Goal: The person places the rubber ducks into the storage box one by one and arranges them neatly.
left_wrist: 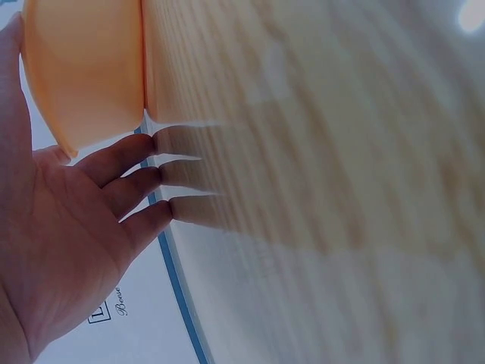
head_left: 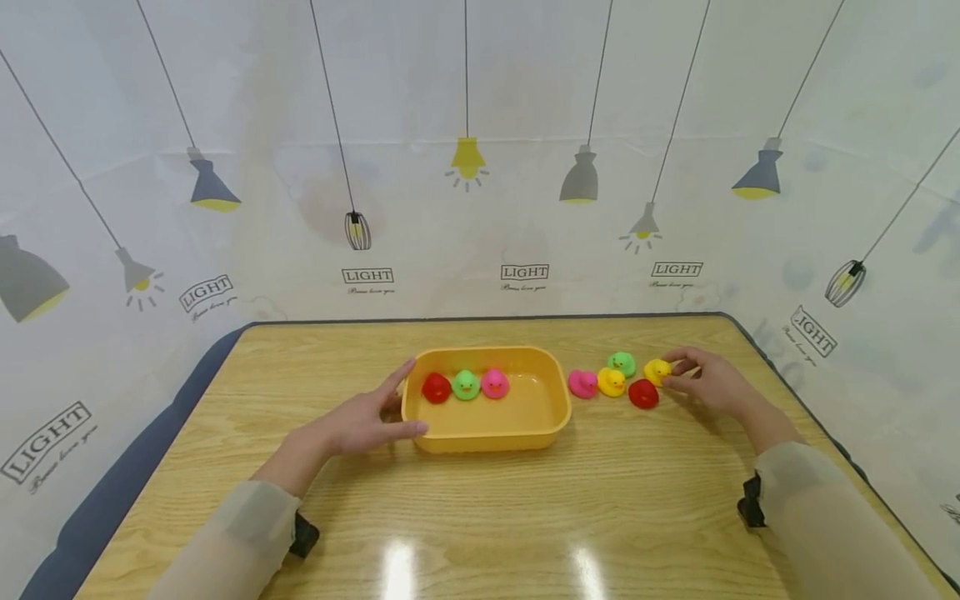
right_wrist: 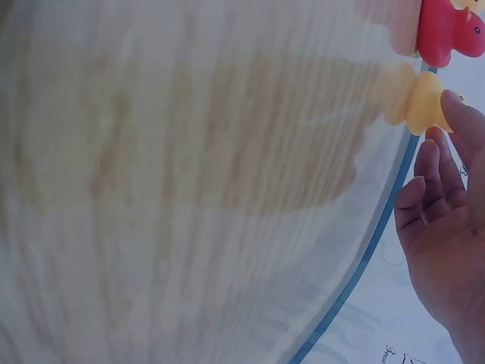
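Note:
My left hand (head_left: 367, 419) spans the left end of a yellow plastic basin (head_left: 517, 435), thumb over the near rim and index finger by the far rim. The left wrist view shows its other fingers (left_wrist: 125, 186) loosely extended beside the basin wall. A red duck (head_left: 436, 387), a green duck (head_left: 466, 385) and a pink duck (head_left: 495, 384) sit in a row inside the basin. On the right, my right hand (head_left: 705, 383) pinches a yellow rubber duck (head_left: 657, 372) between thumb and fingers. In the right wrist view that duck (right_wrist: 424, 105) appears down at the tabletop.
Between basin and right hand stand a pink duck (head_left: 582, 383), another yellow duck (head_left: 611, 382), a green duck (head_left: 622, 363) and a red duck (head_left: 643, 393). The wooden table (head_left: 480, 508) ends at a dark edge before a lamp-printed curtain (head_left: 420, 292).

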The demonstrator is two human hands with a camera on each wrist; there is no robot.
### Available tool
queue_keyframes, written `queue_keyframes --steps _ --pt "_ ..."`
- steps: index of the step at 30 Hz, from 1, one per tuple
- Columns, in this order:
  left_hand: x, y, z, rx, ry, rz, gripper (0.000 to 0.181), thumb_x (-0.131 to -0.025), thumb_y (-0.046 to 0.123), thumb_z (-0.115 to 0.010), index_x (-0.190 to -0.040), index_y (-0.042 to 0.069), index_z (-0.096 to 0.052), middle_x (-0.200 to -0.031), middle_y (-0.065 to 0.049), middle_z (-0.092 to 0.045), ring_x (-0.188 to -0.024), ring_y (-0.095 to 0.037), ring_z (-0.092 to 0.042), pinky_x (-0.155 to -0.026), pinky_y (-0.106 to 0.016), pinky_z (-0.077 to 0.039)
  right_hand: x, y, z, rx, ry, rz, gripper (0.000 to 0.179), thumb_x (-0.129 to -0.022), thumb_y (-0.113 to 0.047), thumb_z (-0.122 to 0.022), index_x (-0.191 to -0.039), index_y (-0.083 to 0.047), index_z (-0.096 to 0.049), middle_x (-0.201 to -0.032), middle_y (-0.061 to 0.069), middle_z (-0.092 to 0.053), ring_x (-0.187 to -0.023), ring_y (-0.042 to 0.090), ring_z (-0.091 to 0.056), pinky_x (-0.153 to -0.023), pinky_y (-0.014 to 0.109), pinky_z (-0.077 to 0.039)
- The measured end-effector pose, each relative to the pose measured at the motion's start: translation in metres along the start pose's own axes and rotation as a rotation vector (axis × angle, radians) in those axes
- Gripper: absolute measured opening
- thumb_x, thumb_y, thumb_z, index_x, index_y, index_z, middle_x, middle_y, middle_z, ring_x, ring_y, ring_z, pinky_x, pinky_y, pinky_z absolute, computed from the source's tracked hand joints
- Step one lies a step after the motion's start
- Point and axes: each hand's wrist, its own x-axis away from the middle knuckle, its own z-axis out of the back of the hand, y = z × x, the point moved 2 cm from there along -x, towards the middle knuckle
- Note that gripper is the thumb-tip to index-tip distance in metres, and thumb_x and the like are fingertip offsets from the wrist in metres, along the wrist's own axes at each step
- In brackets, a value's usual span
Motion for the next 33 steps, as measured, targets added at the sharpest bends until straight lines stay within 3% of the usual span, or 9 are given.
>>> queue_keyframes --steps 9,13,21,33 --pt "0.0 0.001 0.0 -0.009 0.006 -0.013 0.113 -0.09 0.082 -0.07 -0.174 0.053 0.0 -0.166 -0.021 -0.054 -0.151 -0.045 -0.053 -0.126 -0.07 -0.037 0.003 -0.003 0.007 0.077 0.075 0.013 0.054 -0.109 -0.038 -0.071 -0.147 -0.001 -0.06 -0.13 0.024 -0.069 -0.1 0.029 -0.065 -0.08 0.033 -0.054" --pt "0.0 0.001 0.0 -0.006 0.002 -0.018 0.113 -0.091 0.082 -0.07 -0.174 0.053 0.0 -0.166 -0.021 -0.053 -0.151 -0.045 -0.053 -0.127 -0.07 -0.037 0.006 -0.01 0.013 0.073 0.109 0.025 0.054 -0.107 -0.041 -0.073 -0.145 -0.003 -0.062 -0.128 0.022 -0.07 -0.096 0.027 -0.062 -0.076 0.031 -0.053" --pt "0.0 0.001 0.0 0.0 -0.005 -0.019 0.114 -0.091 0.082 -0.069 -0.175 0.051 0.002 -0.167 -0.024 -0.052 -0.152 -0.048 -0.051 -0.126 -0.072 -0.035 0.012 -0.046 0.017 0.059 0.124 0.101 0.049 -0.106 -0.041 -0.075 -0.142 -0.009 -0.066 -0.124 0.015 -0.072 -0.09 0.023 -0.058 -0.068 0.029 -0.051" --pt "0.0 0.001 0.0 0.006 -0.001 -0.012 0.114 -0.09 0.081 -0.071 -0.174 0.054 0.001 -0.167 -0.022 -0.052 -0.149 -0.045 -0.054 -0.126 -0.071 -0.037 0.007 -0.101 -0.01 0.02 0.074 0.22 0.041 -0.102 -0.032 -0.081 -0.135 -0.01 -0.071 -0.116 0.008 -0.071 -0.09 0.021 -0.06 -0.07 0.027 -0.051"
